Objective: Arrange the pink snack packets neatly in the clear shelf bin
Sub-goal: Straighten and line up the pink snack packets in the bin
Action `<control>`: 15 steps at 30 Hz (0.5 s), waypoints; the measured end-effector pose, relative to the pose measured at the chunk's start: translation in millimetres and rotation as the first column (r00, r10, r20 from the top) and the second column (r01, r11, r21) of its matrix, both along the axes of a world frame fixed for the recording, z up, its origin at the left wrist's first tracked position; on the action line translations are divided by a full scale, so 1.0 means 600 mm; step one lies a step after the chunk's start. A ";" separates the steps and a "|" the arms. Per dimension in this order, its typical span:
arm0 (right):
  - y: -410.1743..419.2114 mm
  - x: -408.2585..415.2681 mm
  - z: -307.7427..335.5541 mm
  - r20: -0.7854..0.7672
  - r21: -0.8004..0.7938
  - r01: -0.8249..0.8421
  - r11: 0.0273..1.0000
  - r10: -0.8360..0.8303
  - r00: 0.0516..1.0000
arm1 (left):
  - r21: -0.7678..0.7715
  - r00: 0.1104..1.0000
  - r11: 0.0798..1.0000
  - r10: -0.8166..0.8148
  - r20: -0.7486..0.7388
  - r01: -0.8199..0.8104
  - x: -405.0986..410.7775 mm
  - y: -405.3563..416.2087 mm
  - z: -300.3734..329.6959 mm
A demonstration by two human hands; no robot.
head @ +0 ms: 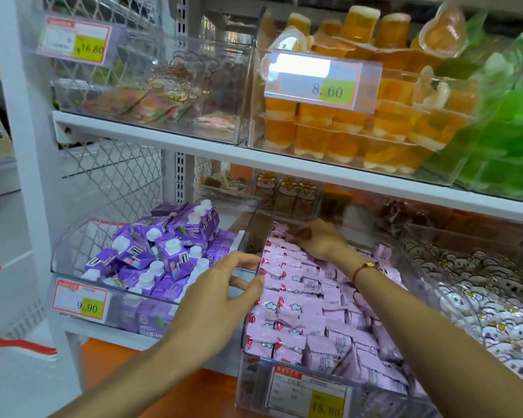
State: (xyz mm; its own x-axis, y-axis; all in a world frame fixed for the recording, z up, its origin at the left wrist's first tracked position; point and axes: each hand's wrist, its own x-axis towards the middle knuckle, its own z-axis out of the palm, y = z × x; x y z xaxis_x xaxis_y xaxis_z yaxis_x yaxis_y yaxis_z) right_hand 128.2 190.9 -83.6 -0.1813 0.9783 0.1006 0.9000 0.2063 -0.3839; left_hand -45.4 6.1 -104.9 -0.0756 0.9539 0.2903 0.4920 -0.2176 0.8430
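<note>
Packets (311, 300) are filling the bin (255, 368) on the lower shelf. Right hand (317, 238) is reaching deep, fingers curled on a rear packet; left hand (221, 292), fingers spread, is bracing the bin wall. Best squaring rows back to front, gently.

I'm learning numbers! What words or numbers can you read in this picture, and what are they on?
"16.80": tag on the top-left bin.
"8.60": tag on the orange jelly cups bin.
"9.90": tag on the purple cartons bin.
"16.80": tag on the pink packets bin.
Small print on all tags, cartons and packets: too blurred to read.
</note>
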 end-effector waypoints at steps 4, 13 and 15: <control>0.009 -0.001 0.005 -0.064 -0.081 -0.006 0.997 0.001 0.998 | -0.007 1.000 1.000 0.017 0.011 -0.017 0.003 0.001 0.001; 0.003 0.002 0.002 -0.188 -0.063 0.080 0.995 -0.090 0.978 | -0.002 1.000 1.000 -0.004 0.007 0.004 0.002 -0.004 0.004; 0.001 0.002 0.003 -0.209 -0.049 0.086 0.995 -0.094 0.973 | 0.005 1.000 1.000 -0.004 0.002 0.004 0.002 -0.003 0.003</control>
